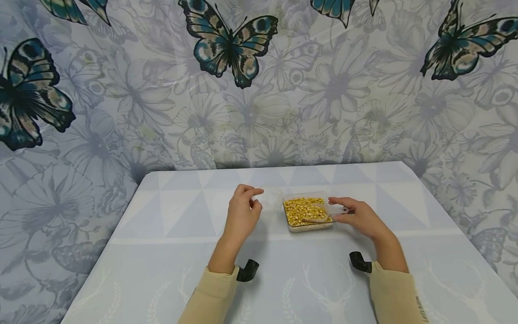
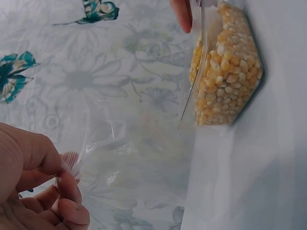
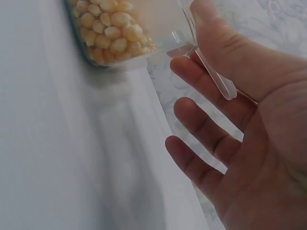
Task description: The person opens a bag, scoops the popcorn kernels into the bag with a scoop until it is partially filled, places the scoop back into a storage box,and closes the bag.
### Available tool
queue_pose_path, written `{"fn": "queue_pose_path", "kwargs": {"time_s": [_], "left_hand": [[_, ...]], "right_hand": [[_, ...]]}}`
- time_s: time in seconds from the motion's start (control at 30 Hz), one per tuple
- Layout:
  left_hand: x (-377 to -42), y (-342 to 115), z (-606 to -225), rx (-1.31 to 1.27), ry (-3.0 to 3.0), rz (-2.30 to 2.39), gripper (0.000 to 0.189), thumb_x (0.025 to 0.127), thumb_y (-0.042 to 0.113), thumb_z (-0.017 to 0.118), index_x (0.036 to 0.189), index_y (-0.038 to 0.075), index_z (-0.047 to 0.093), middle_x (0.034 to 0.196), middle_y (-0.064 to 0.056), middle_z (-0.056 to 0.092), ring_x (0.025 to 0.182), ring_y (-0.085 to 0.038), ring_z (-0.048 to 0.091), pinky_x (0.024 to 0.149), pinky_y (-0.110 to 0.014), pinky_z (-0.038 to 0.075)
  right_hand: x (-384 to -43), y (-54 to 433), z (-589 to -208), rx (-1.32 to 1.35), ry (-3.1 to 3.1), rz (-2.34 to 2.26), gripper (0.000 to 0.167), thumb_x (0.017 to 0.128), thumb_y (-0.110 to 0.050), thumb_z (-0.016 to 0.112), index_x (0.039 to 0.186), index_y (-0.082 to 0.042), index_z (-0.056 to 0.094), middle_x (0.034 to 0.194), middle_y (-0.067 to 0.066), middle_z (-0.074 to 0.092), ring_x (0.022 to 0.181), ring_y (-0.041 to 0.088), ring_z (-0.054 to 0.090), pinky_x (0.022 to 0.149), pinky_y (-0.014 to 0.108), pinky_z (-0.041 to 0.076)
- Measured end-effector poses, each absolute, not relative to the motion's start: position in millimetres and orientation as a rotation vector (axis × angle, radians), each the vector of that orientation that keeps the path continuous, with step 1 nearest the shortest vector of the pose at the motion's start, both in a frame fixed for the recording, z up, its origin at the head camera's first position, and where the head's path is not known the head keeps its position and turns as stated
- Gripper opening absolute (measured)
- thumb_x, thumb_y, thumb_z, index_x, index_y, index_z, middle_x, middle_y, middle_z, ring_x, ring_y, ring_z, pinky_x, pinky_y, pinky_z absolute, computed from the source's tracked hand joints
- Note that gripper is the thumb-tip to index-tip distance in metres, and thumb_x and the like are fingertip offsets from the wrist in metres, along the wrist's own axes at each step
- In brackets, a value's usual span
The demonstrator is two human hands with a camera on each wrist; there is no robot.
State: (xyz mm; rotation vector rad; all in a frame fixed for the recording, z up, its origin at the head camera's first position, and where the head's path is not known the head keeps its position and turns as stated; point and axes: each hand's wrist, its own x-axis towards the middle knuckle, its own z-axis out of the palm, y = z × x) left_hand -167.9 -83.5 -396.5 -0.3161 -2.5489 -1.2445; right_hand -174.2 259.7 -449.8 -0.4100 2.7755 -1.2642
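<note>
Beige cloth on both sleeves (image 1: 210,297), toward the near side of the pale counter (image 1: 141,270). Just beyond, at the cuffs, black fittings (image 1: 247,271). Next, in the left hand (image 1: 243,211): a clear bag (image 2: 134,163), pinched by the fingers at its ridged margin. Judged thin, limp and almost weightless; likely to slip, cling or crumple. Best taken at that margin, presumably stiffer than the body. In the right hand (image 1: 362,218): a clear scoop (image 3: 218,76), gripped by the handle between thumb and fingers, with the lower fingers extended and off it. Judged light, rigid, smooth; best held well back on the handle, level once loaded. Located toward the far edge, slightly right of midway between the far corners: a clear container (image 1: 310,228), filled with yellow kernels (image 1: 301,209). Rated stiff-walled and fairly heavy; glass or plastic, cannot tell. If lifted, to be supported at both side walls, below the rim. As for the kernels: hard, loose, prone to roll and scatter. Farthest, behind the far edge: butterfly-printed wall covering (image 1: 251,121).
</note>
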Motion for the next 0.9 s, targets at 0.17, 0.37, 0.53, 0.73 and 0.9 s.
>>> {"fn": "queue_pose_path", "kwargs": {"time_s": [0.17, 0.37, 0.53, 0.73, 0.9], "left_hand": [[-169, -85, -395, -0.295, -2.552, -1.225, 0.033, 0.088, -0.005, 0.056, 0.113, 0.005, 0.074, 0.11, -0.01, 0.059, 0.074, -0.014, 0.048, 0.062, -0.025, 0.041], [-169, -88, -394, -0.268, -2.554, -1.22, 0.034, 0.088, -0.005, 0.055, 0.114, 0.005, 0.074, 0.111, -0.01, 0.058, 0.074, -0.014, 0.048, 0.061, -0.025, 0.04], [-171, -92, -394, -0.258, -2.548, -1.212, 0.034, 0.088, -0.005, 0.055, 0.115, 0.004, 0.074, 0.11, -0.01, 0.059, 0.073, -0.014, 0.048, 0.061, -0.025, 0.04], [-171, -94, -394, -0.25, -2.547, -1.205, 0.033, 0.089, -0.004, 0.055, 0.115, 0.005, 0.074, 0.111, -0.01, 0.059, 0.074, -0.015, 0.049, 0.06, -0.025, 0.041], [-171, -95, -394, -0.238, -2.56, -1.217, 0.034, 0.09, -0.004, 0.055, 0.116, 0.005, 0.073, 0.111, -0.01, 0.058, 0.074, -0.015, 0.048, 0.06, -0.025, 0.04]], "right_hand": [[-177, 249, -452, -0.406, 2.793, -1.269, 0.058, 0.089, -0.022, 0.074, 0.142, -0.006, 0.056, 0.137, 0.016, 0.062, 0.126, 0.039, 0.054, 0.095, 0.041, 0.047], [-179, 238, -452, -0.388, 2.816, -1.26, 0.059, 0.087, -0.019, 0.076, 0.141, -0.006, 0.057, 0.132, 0.015, 0.064, 0.124, 0.04, 0.055, 0.101, 0.054, 0.044], [-178, 230, -451, -0.373, 2.799, -1.283, 0.062, 0.087, -0.017, 0.076, 0.143, -0.004, 0.054, 0.128, 0.015, 0.063, 0.125, 0.041, 0.052, 0.104, 0.059, 0.042], [-178, 224, -450, -0.353, 2.796, -1.283, 0.064, 0.086, -0.017, 0.077, 0.145, -0.004, 0.052, 0.121, 0.013, 0.064, 0.125, 0.04, 0.052, 0.104, 0.059, 0.043], [-178, 219, -450, -0.336, 2.818, -1.241, 0.065, 0.087, -0.023, 0.077, 0.145, -0.006, 0.053, 0.121, 0.011, 0.065, 0.123, 0.038, 0.053, 0.1, 0.058, 0.046]]}}
